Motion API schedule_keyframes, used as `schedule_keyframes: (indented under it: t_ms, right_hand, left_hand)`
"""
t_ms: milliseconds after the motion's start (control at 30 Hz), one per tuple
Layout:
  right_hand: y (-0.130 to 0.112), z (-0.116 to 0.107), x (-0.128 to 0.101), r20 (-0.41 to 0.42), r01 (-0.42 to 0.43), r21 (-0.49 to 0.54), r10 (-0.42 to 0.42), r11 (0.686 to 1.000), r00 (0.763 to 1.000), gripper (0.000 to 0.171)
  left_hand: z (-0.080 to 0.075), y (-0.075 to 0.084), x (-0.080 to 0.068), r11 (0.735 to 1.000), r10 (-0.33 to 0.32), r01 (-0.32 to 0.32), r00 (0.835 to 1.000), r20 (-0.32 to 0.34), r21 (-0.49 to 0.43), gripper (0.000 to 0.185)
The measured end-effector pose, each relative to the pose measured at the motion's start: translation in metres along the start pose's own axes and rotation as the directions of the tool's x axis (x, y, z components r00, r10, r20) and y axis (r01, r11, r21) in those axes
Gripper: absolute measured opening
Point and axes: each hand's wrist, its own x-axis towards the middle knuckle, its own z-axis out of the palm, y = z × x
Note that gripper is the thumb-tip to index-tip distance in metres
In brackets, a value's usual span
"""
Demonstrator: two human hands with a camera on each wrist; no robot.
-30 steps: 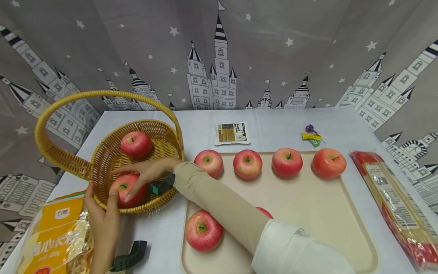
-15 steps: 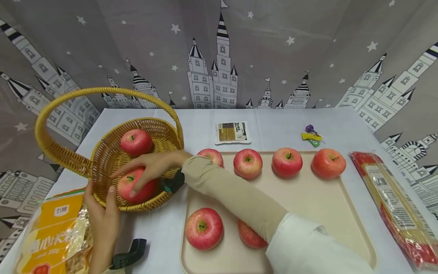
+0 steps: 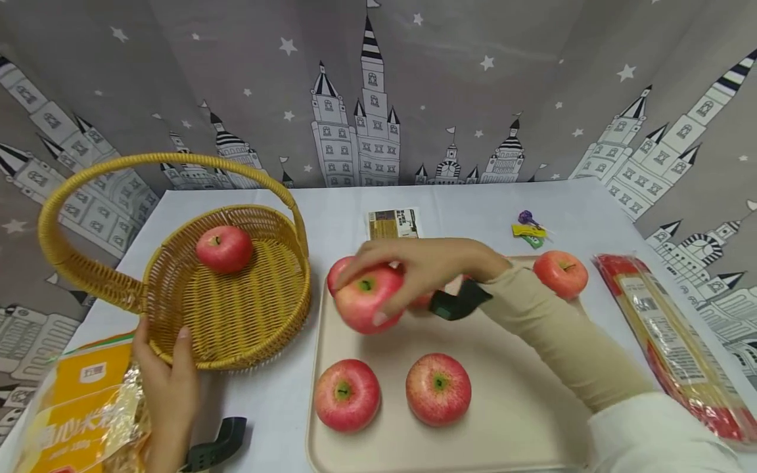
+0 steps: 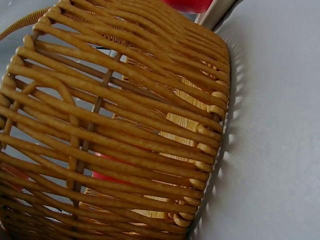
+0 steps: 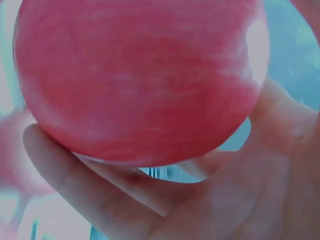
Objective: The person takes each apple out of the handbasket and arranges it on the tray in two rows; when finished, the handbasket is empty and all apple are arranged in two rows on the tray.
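Note:
My right hand (image 3: 426, 263) holds a red apple (image 3: 362, 301) over the back left part of the beige tray (image 3: 520, 401). Close up in the right wrist view, the fingers (image 5: 85, 190) curve round this apple's side. At the left, a yellow wicker basket (image 3: 254, 328) with a tall arched handle contains one apple (image 3: 225, 248). My left hand (image 3: 168, 394) grips the basket's near left rim, thumb toward the inside. The left wrist view is filled by the woven wall (image 4: 125, 115); my left hand is hidden there.
Two apples, a left one (image 3: 347, 395) and a right one (image 3: 439, 389), sit at the tray's front. Others line its back edge, partly behind my right hand. A yellow food bag (image 3: 83, 407), noodle packet (image 3: 668, 341), small packet (image 3: 393, 224) and sweets (image 3: 529, 230) lie around.
The right hand has lifted one apple out of the basket and carried it right, over the tray. One apple stays in the basket. The left hand keeps its grip on the rim.

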Motion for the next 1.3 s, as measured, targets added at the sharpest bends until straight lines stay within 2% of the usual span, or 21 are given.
schedule_keyframes:
  t_ms: [133,200,300,367,467,533,667,833,933,1067,1133,1233,1300]
  right_hand:
    - [0.02,0.007,-0.071,-0.132,-0.075,-0.007,0.073,0.997,0.989,0.054]
    - [0.031,0.016,-0.106,-0.201,-0.14,-0.027,0.132,0.99,0.971,0.054]
    - [0.047,0.036,-0.153,-0.302,-0.189,-0.043,0.168,0.981,0.938,0.053]
    - [0.053,0.053,-0.177,-0.347,-0.219,-0.021,0.198,0.976,0.917,0.053]
    - [0.06,0.077,-0.2,-0.379,-0.235,0.056,0.239,0.97,0.894,0.053]
    - [0.061,0.09,-0.208,-0.391,-0.259,0.115,0.283,0.959,0.876,0.054]
    - [0.061,0.11,-0.21,-0.436,-0.28,0.161,0.323,0.946,0.84,0.057]
    - [0.057,0.129,-0.206,-0.491,-0.302,0.087,0.305,0.949,0.816,0.066]
    - [0.053,0.135,-0.205,-0.494,-0.345,0.071,0.334,0.936,0.803,0.074]
    - [0.047,0.138,-0.206,-0.47,-0.422,0.089,0.412,0.902,0.781,0.082]
    - [0.044,0.135,-0.207,-0.462,-0.452,0.067,0.429,0.889,0.776,0.085]
    - [0.038,0.125,-0.209,-0.461,-0.482,0.027,0.438,0.876,0.772,0.087]
    - [0.034,0.113,-0.21,-0.475,-0.476,0.0,0.419,0.879,0.774,0.085]
  left_hand:
    - [-0.001,0.0,0.0,1.0,-0.003,0.003,1.0,0.001,-0.011,0.058]
    - [-0.001,-0.001,0.0,1.0,0.005,-0.005,1.0,0.0,-0.019,0.058]
    - [0.001,-0.001,-0.001,1.0,-0.001,0.001,1.0,0.006,-0.026,0.058]
    - [0.001,-0.001,-0.001,1.0,-0.008,0.008,1.0,0.006,-0.023,0.058]
    - [0.0,-0.001,-0.001,1.0,-0.012,0.012,1.0,0.005,-0.025,0.057]
    - [0.0,-0.001,-0.002,1.0,-0.002,0.002,1.0,0.001,-0.027,0.057]
    - [0.001,-0.001,-0.001,0.999,0.012,-0.012,1.0,0.004,-0.034,0.057]
    - [0.001,0.0,-0.002,1.0,0.001,-0.001,1.0,0.008,-0.017,0.057]
    - [0.001,0.0,-0.001,1.0,-0.007,0.007,1.0,0.012,-0.006,0.058]
    - [0.001,0.0,-0.001,1.0,-0.011,0.011,1.0,0.015,-0.004,0.058]
    - [0.001,0.0,-0.001,1.0,-0.013,0.014,1.0,0.012,-0.005,0.059]
    - [0.001,-0.001,-0.001,1.0,-0.012,0.012,1.0,0.005,-0.008,0.059]
    - [0.002,-0.001,-0.001,1.0,-0.006,0.006,1.0,0.0,-0.016,0.059]
